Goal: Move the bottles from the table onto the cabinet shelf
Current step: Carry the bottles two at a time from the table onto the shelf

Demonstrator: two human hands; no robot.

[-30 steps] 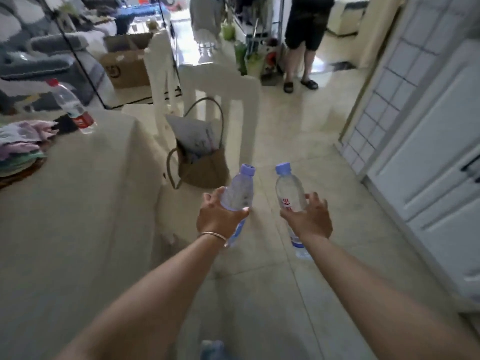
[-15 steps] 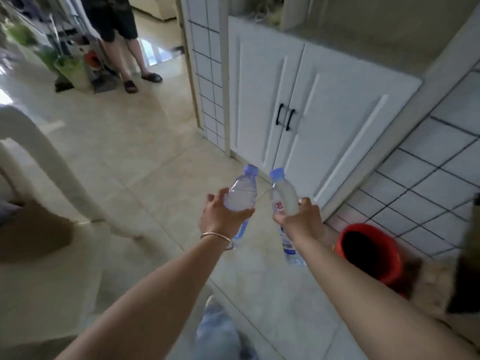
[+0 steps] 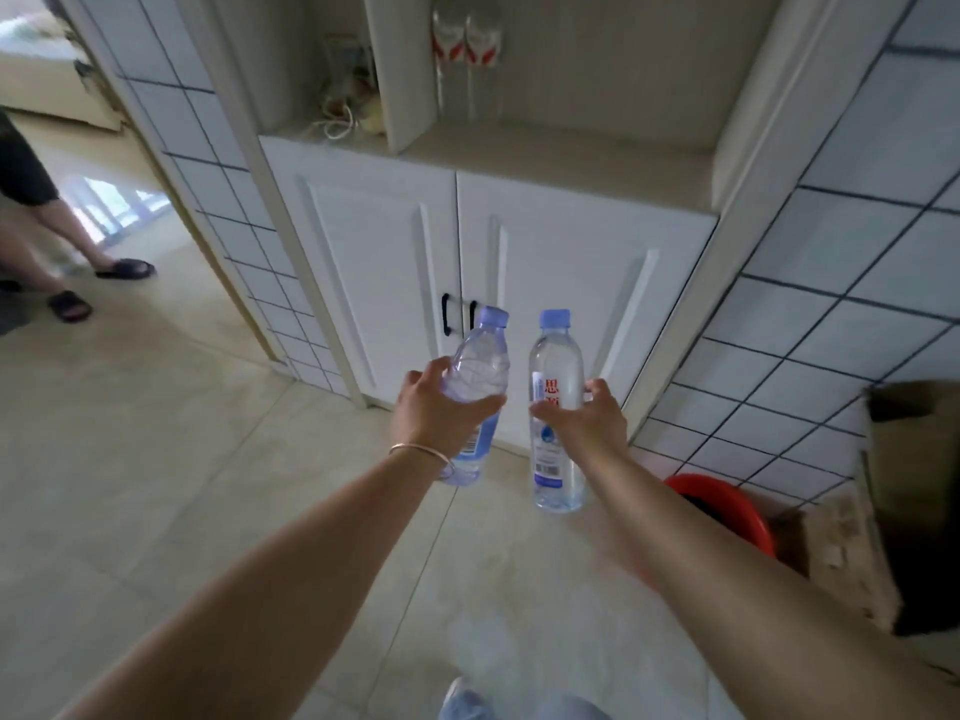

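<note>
1. Two water bottles are in the air at centre frame, one per hand, in front of the white cabinet doors (image 3: pixel 519 283) and below the open cabinet shelf (image 3: pixel 550 145) at upper centre.
2. Left hand (image 3: pixel 441 407) has its fingers curled shut around the crumpled bottle (image 3: pixel 475 376), which leans to the right; right hand (image 3: pixel 587 420) is wrapped around the labelled bottle (image 3: pixel 556 407), which stands upright.
3. Risk, as I judge it: the crumpled bottle looks soft and could buckle or slip in a tight grip.
4. Lifted together, the bottles, now just beside each other, could knock, or topple the two red-labelled bottles (image 3: pixel 467 59) at the back of the shelf.
5. Both carried bottles are capped and look clear; their fill level is hard to tell.
6. A red bucket (image 3: pixel 727 506) at lower right shows a dark inside; its contents cannot be made out.
</note>
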